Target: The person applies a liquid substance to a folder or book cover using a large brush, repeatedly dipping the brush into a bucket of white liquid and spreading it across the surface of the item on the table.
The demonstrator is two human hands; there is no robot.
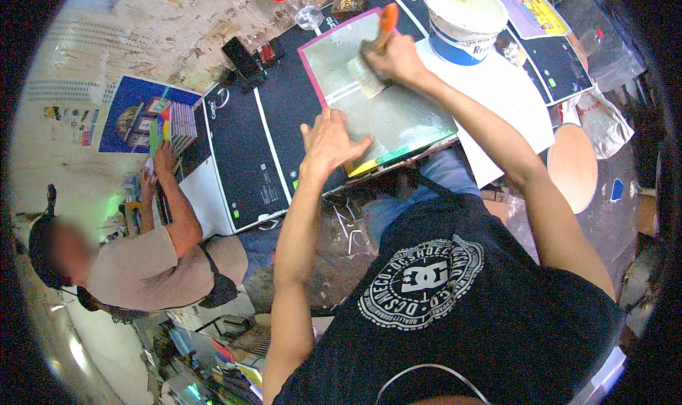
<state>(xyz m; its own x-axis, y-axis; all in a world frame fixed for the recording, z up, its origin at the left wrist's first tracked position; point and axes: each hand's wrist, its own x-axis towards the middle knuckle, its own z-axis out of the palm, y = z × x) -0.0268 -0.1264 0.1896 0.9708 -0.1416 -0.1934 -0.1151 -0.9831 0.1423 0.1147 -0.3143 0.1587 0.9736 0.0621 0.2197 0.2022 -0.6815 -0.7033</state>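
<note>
Gripping an orange-handled brush (375,57), the right hand (394,58) has its fingers clenched round the handle, and the pale bristles lie on the upper part of a grey sheet (398,114). That sheet rests flat on a board (366,165) with a pink edge and a yellow and green corner, set on the desk (277,135) in front of the person and partly over their knees. The left hand (328,146) lies palm down on the sheet's lower left area, fingers spread and released, grasping nothing. A white bucket (465,18) with a blue band stands just beyond the right hand, filled with a cream-coloured paste. White paper (508,99) lies under the right forearm. A dark phone (241,58) sits on the desk's far left part. At the left, another person (142,263) in a beige shirt reaches toward a stack of colourful booklets (174,124).
</note>
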